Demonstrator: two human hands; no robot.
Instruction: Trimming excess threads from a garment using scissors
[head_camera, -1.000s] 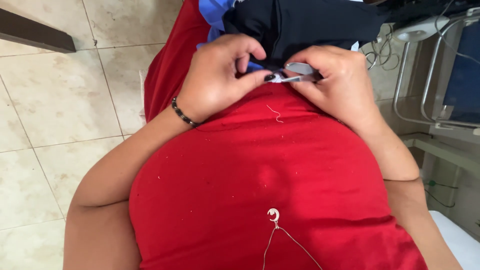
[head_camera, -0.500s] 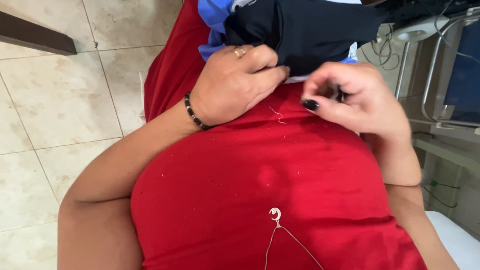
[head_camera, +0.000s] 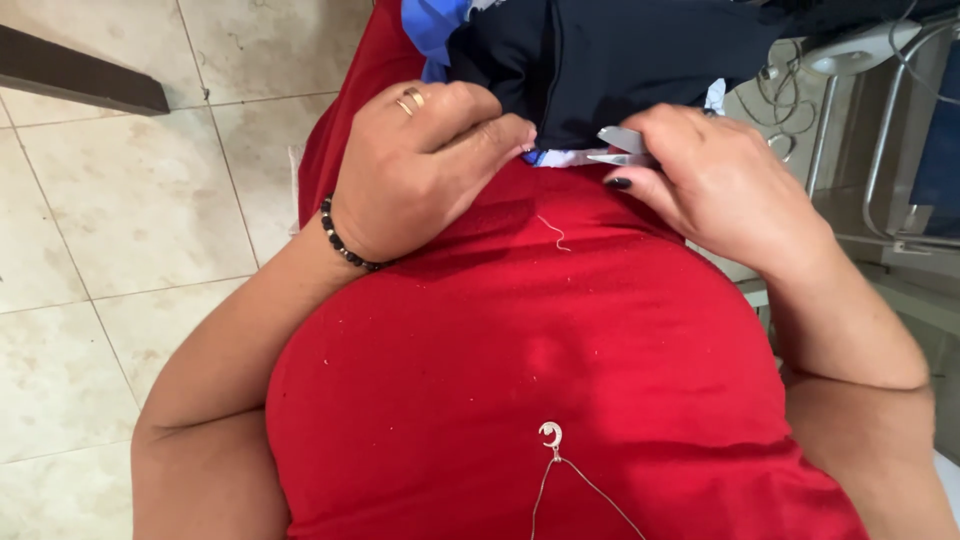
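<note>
Step in hand, as I read it: trimming at the edge of the dark cloth (head_camera: 640, 60) bunched against your chest.

Your left hand (head_camera: 420, 175) is closed on the cloth edge, thumb and fingers pinching it just beside the blades. Your right hand (head_camera: 715, 185) is wrapped narrow around the small metal snips (head_camera: 622, 148), tips pointing left at the pinch point.

A strip of white and blue cloth (head_camera: 560, 158) shows under the dark edge, right at the tips. More blue cloth (head_camera: 432, 25) pokes out at top.

The next cut calls for the edge held taut and your left fingertips clear of the blades; they're close.

A loose thread (head_camera: 552, 232) lies on the red shirt (head_camera: 520, 380), below the hands.

Hard to make out:
- whether the blades are apart or together; your hand covers most of the snips
- what exactly sits between the tips; can't tell thread from seam
- the top of the dark cloth is cut off by the frame
- the metal stand (head_camera: 850, 60) and cables at right are partly out of frame
</note>
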